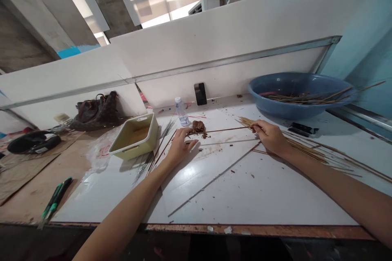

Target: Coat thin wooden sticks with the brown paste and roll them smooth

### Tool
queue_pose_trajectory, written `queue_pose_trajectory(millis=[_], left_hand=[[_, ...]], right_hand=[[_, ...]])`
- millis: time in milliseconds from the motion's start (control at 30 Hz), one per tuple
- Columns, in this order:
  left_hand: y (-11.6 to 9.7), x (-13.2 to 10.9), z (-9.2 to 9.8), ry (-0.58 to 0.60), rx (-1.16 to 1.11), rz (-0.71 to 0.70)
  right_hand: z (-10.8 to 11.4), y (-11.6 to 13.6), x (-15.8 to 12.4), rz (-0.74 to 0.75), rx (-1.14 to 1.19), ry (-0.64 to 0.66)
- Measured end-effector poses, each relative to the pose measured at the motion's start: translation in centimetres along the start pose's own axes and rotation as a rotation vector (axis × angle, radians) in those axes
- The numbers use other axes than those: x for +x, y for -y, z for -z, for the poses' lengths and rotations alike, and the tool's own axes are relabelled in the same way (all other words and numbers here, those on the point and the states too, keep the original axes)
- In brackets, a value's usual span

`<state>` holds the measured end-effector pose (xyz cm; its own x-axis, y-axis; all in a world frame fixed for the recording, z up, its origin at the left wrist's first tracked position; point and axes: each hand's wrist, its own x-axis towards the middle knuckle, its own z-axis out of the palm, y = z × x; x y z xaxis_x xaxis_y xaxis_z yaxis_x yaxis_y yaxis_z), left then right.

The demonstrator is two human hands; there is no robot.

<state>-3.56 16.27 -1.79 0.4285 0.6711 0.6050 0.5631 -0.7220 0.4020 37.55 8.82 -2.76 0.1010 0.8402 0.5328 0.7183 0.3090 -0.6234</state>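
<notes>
My right hand [269, 135] is closed in a pinch on one end of a thin stick [228, 130] that runs left across the white table [245, 187] to a small brown lump [199, 127]. My left hand [183, 142] rests on the table beside that lump, fingers curled, fingertips at the stick's coated end. A spread of thin bamboo sticks [312, 149] lies under and behind my right wrist. More coated sticks [159, 151] lie to the left of my left hand.
A yellow-green rectangular tray [134, 136] stands left of my hands. At the back stand a small water bottle [182, 112], a phone [200, 93] against the wall, and a blue basin [294, 104] holding sticks. Brown bag [96, 111], headphones [33, 142] and green cutters [55, 200] lie left.
</notes>
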Motion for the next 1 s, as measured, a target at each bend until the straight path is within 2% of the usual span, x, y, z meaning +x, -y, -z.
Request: queue_pose_trajectory(millis=[233, 533, 800, 900, 1000], left_hand=[[0.4, 0.0, -0.2, 0.133, -0.006, -0.078], [0.0, 0.2, 0.2, 0.098, 0.004, -0.077], [0.0, 0.2, 0.0, 0.080, 0.076, -0.105], [-0.7, 0.3, 0.4, 0.081, 0.169, -0.162], [-2.4, 0.2, 0.6, 0.100, 0.253, -0.231]], right_hand=[[-0.4, 0.0, -0.1, 0.069, 0.007, 0.037], [-0.1, 0.8, -0.4, 0.123, 0.102, 0.097], [-0.6, 0.6, -0.3, 0.175, 0.094, 0.071], [-0.5, 1.1, -0.5, 0.174, 0.093, 0.091], [-0.6, 2.5, -0.9, 0.168, 0.097, 0.145]])
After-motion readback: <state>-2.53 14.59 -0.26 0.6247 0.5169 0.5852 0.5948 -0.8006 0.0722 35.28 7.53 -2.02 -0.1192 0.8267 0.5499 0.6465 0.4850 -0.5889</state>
